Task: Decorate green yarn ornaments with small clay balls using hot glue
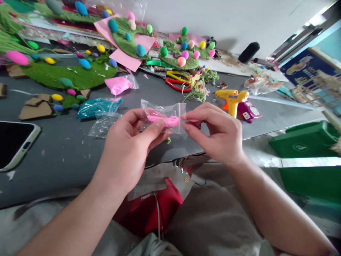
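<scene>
A small clear zip bag (pixel 174 111) with a bright pink soft lump (pixel 172 121) inside is held over the front edge of the grey table (pixel 71 156). My left hand (pixel 130 142) grips its left part, thumb on top of the plastic. At the zip end, the fingers of my right hand (pixel 215 131) pinch the bag's edge. Behind my left hand lie a teal packet (pixel 97 107), a pink packet (pixel 119 85) and an empty-looking clear bag (pixel 102 125).
A yellow glue gun (pixel 232 99) and a purple packet (pixel 249 110) lie right of my hands. Red-handled (pixel 177 86) and yellow-handled tools sit behind. Green felt shapes (pixel 71 74) with coloured balls fill the back left. A phone (pixel 16 144) lies left; green bins (pixel 306 140) stand right.
</scene>
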Demonstrator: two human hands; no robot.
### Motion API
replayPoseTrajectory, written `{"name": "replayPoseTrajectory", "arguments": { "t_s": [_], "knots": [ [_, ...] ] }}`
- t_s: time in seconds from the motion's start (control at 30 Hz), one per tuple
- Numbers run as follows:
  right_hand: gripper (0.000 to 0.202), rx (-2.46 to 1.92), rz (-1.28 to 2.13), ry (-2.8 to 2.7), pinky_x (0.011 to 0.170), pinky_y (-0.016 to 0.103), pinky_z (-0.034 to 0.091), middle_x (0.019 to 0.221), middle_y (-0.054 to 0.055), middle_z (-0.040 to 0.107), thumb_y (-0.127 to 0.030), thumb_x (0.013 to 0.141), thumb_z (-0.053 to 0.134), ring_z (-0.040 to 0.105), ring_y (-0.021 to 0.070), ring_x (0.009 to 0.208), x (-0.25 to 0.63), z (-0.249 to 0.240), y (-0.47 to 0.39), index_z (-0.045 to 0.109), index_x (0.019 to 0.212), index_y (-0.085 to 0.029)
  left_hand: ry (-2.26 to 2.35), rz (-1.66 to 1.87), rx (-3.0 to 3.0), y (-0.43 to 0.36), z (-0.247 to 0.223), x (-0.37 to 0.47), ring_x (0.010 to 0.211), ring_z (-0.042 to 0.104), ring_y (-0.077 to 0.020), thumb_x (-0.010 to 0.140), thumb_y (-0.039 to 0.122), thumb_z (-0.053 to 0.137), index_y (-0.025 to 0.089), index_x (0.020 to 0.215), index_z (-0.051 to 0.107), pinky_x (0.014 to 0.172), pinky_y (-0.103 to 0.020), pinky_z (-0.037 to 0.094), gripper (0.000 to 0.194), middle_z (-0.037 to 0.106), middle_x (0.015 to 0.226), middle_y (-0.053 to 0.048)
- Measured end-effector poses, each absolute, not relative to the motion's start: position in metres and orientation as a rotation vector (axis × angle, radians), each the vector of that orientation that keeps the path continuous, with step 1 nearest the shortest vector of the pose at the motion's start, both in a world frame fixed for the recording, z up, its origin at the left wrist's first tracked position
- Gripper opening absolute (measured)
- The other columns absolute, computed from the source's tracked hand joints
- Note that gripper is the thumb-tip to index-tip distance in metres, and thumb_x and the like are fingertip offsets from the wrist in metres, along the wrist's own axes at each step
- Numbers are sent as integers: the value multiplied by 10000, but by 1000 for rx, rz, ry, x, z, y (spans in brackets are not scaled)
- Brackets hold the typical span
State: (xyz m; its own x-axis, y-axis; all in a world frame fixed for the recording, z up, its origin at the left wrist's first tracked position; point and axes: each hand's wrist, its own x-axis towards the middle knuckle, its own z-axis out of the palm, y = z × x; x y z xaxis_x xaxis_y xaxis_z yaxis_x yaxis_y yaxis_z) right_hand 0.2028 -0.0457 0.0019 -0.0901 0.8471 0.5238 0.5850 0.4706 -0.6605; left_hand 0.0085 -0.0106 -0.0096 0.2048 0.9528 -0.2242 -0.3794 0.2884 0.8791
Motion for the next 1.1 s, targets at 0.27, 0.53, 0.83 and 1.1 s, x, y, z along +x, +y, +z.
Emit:
{"name": "replayPoseTrajectory", "arguments": {
  "t_s": [0.27, 0.53, 0.83, 1.1],
  "knots": [
    [200, -1216, 450, -1857, 661, 310, 552, 946, 30, 702, -311, 889, 835, 610, 133, 721, 207, 0, -45, 813, 1083, -269, 870, 1055, 949, -13, -16, 4, 983, 753, -234, 823, 228, 856, 244, 907, 705, 879, -390, 683, 173, 751, 1017, -35],
    [152, -1261, 399, -1871, 669, 304, 540, 895, 16, 703, -280, 888, 829, 605, 135, 714, 203, -2, -46, 807, 1037, -258, 892, 974, 1077, -8, -20, 0, 850, 728, -215, 775, 319, 923, 251, 878, 682, 792, -377, 621, 271, 754, 931, -23],
    [104, -1199, 364, -1866, 650, 265, 550, 886, 12, 724, -212, 900, 809, 626, 115, 716, 204, -4, -46, 815, 1003, -230, 894, 906, 1086, -11, -17, -1, 905, 718, -201, 830, 337, 873, 261, 910, 689, 820, -328, 592, 214, 765, 925, 7],
    [66, -1141, 271, -2010, 722, 266, 561, 927, 48, 726, -223, 948, 764, 676, 135, 800, 204, -7, -46, 792, 985, -176, 873, 839, 1021, -6, -18, -1, 798, 749, -146, 774, 333, 925, 218, 891, 726, 787, -259, 623, 257, 783, 830, 15]
  ]
}}
